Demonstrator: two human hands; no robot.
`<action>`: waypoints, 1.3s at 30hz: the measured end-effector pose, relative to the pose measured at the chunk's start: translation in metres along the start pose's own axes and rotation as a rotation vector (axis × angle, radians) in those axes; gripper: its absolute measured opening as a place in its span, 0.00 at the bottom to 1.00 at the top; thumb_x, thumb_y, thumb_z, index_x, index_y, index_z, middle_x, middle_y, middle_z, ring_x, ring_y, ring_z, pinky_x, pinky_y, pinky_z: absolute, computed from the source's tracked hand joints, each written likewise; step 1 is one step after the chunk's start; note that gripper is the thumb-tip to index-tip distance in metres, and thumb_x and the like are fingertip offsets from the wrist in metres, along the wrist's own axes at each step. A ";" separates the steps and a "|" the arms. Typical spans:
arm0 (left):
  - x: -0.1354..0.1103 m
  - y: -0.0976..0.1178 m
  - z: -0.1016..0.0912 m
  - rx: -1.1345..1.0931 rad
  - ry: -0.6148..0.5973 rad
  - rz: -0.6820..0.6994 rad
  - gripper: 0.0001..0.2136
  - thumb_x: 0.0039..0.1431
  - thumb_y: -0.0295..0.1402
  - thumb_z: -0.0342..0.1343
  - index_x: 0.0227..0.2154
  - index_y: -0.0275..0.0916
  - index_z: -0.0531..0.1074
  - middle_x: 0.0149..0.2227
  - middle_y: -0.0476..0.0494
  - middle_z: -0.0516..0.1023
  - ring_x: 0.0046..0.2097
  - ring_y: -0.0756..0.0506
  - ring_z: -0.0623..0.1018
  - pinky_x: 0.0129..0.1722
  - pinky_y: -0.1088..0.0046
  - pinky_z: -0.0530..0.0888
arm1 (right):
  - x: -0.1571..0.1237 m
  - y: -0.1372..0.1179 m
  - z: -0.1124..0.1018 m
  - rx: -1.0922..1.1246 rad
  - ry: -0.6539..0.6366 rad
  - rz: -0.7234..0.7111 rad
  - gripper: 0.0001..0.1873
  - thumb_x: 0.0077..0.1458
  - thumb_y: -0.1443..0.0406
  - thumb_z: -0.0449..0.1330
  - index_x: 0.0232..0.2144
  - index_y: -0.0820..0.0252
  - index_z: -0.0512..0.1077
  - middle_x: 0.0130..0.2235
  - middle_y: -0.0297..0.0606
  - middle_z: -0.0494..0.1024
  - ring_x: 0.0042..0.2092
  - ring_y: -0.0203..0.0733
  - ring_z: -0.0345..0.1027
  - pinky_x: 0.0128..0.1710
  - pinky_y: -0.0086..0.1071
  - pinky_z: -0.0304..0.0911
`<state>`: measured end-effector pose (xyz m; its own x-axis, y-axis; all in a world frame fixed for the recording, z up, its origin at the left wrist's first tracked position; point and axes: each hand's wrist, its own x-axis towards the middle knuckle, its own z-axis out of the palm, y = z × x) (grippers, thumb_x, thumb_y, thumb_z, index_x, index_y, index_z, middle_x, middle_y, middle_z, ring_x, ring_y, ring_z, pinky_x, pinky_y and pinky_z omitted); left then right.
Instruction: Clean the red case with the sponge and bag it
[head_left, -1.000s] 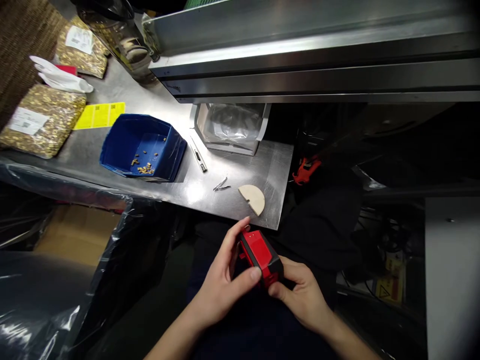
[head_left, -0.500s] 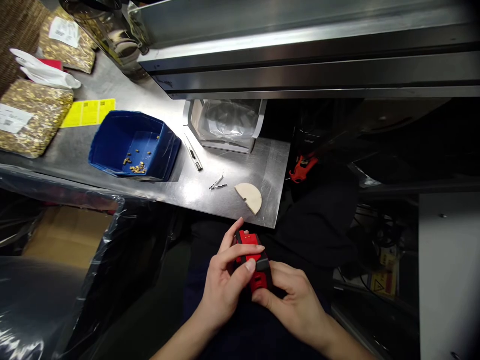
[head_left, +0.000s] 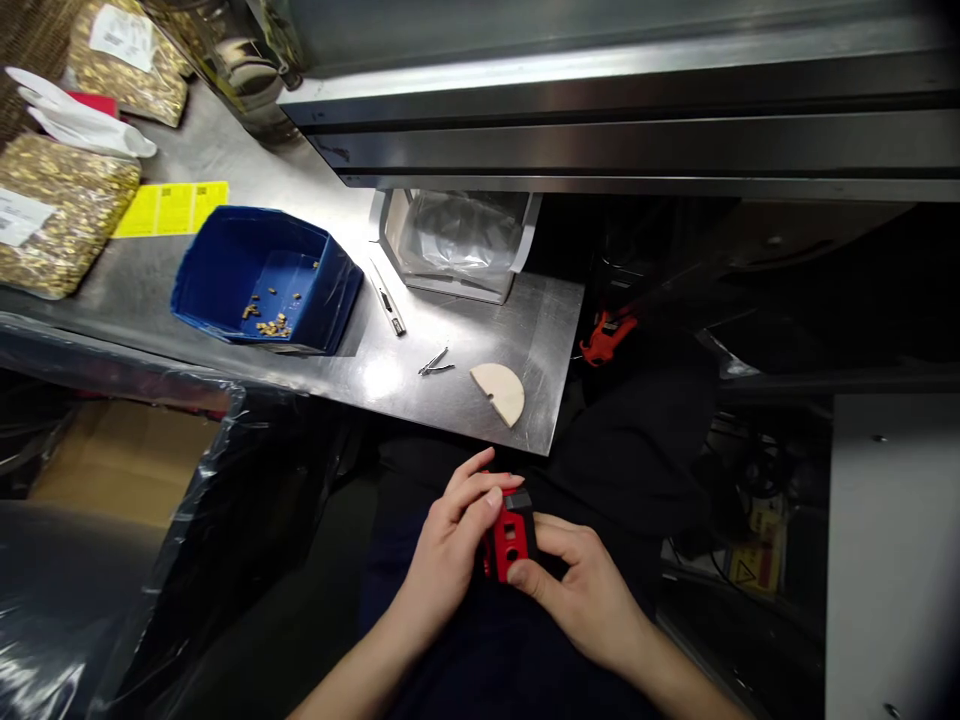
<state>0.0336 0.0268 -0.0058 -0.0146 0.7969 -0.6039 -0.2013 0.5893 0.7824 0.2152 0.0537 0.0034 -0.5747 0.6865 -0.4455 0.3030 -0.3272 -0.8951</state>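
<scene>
The work seems under way: the red-and-black case (head_left: pixel 512 545) is in hand at the lower middle of the frame, below the front edge of the metal surface (head_left: pixel 544 320), and has not been set down. Whether anything inside it is finished cannot be told. The left hand (head_left: pixel 450 525) has its grip closed over the case's upper left, thumb on top; the right hand (head_left: pixel 577 580) pinches its lower right between thumb and fingers. The case looks small, blocky and hard, its visible red end showing a squarish opening above a round dark hole, with black along the right side.
</scene>
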 end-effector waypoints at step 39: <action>0.019 0.013 -0.034 0.035 -0.424 0.154 0.45 0.54 0.36 0.74 0.70 0.58 0.55 0.75 0.49 0.52 0.74 0.38 0.54 0.74 0.59 0.58 | 0.047 -0.008 -0.020 0.658 0.231 0.304 0.20 0.58 0.51 0.69 0.37 0.64 0.82 0.24 0.33 0.77 0.23 0.29 0.69 0.19 0.18 0.63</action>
<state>-0.0025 0.0451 -0.0123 0.3625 0.8554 -0.3701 -0.1948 0.4578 0.8674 0.2007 0.1016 -0.0103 -0.3423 0.5988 -0.7240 -0.1346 -0.7939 -0.5930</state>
